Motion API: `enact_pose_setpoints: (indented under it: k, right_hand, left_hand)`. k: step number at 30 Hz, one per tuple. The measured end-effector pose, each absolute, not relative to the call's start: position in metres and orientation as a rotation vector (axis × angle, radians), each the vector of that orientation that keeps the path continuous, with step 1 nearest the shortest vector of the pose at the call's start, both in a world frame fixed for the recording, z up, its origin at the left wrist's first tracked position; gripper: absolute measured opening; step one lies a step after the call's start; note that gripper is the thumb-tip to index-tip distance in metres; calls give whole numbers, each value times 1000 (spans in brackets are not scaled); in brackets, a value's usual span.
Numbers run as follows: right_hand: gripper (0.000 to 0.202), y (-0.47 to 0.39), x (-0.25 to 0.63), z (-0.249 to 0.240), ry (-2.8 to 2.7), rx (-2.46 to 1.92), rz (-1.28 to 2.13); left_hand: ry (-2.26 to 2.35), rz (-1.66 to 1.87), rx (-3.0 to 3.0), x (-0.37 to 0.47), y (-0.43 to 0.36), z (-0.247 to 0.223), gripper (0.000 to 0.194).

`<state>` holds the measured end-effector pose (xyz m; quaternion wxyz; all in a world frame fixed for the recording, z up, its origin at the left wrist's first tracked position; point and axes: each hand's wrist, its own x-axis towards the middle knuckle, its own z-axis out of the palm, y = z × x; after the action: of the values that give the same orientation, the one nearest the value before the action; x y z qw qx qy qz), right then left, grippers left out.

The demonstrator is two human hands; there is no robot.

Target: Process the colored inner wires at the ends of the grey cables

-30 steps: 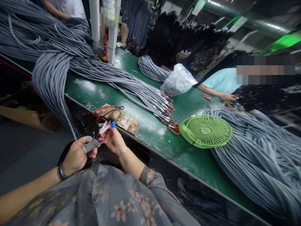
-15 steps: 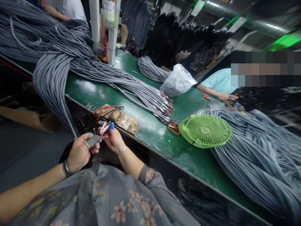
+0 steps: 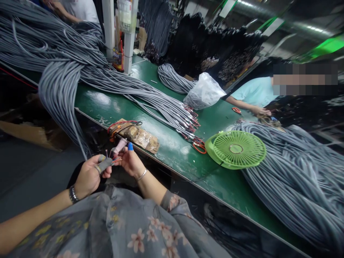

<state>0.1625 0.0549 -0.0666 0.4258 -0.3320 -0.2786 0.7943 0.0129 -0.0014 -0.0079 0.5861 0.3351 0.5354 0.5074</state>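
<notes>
My left hand [image 3: 90,175] is closed round the end of a grey cable, its fingertips covered in grey. Thin coloured wires [image 3: 117,159] fan out of that end toward my right hand, and a few stand upright. My right hand [image 3: 133,163], a blue cover on its thumb, is closed beside these wires. A pink clip-like tool [image 3: 119,146] shows at its fingers, blurred, and seems to be in its grip. Just beyond, a worn tan block [image 3: 143,139] with red and black leads lies at the edge of the green table [image 3: 172,157].
A bundle of grey cables [image 3: 139,91] with stripped ends runs along the table. A green fan [image 3: 236,148] stands to the right, by another cable heap [image 3: 290,179]. Near a plastic bag [image 3: 204,91], a co-worker's hand [image 3: 260,111] is at work. A white post [image 3: 127,52] rises behind.
My right hand has shifted slightly right and down, away from my left. The pink tool has turned and blurred. My left hand has moved slightly left, still on the cable.
</notes>
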Motion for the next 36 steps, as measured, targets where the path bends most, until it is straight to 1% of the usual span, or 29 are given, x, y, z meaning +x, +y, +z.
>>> enact_pose_setpoints:
  k: [3,6,9,12,14,16,19,21,24,26,33,36]
  right_hand:
    - [62,43,170,-66,-871,-844,1958]
    - [54,36,172,-60,-1004,-847,1841]
    - [48,33,172,-51,-1070,-885,1767]
    - [45,32,172,-48,-1110,-899,1766]
    - [44,31,171,-51,-1088,-907,1762]
    - [43,32,169,-56,-1009,-946,1738]
    - [44,39,168,-61,-789,-1033,1691]
    - [47,47,168,-60,-661,-1042,1729]
    - [54,58,167,-55,-643,-957,1874]
    - [56,62,164,-53,-701,-908,1879]
    - [60,60,154,-63,-774,-998,1459]
    - [60,59,153,-64,-777,-1048,1424]
  left_hand:
    - [1251,1172,858,8,-5,-14,34]
    - [1245,1132,942,2,-5,-20,36]
    - [1203,1003,1043,-4,-3,-24,35]
    - [1149,874,1104,-8,-2,-25,32]
    - [1140,877,1106,-8,-2,-24,31]
    - [1160,962,1071,-7,-4,-22,32]
    - [1203,1109,976,-2,-4,-16,36]
    - [1207,1155,914,0,-3,-10,37]
    - [1179,1157,845,4,2,-2,37]
    - [1161,1144,811,7,5,1,37]
    - [1155,1163,766,15,10,2,33]
    - [1156,1170,771,17,11,2,33]
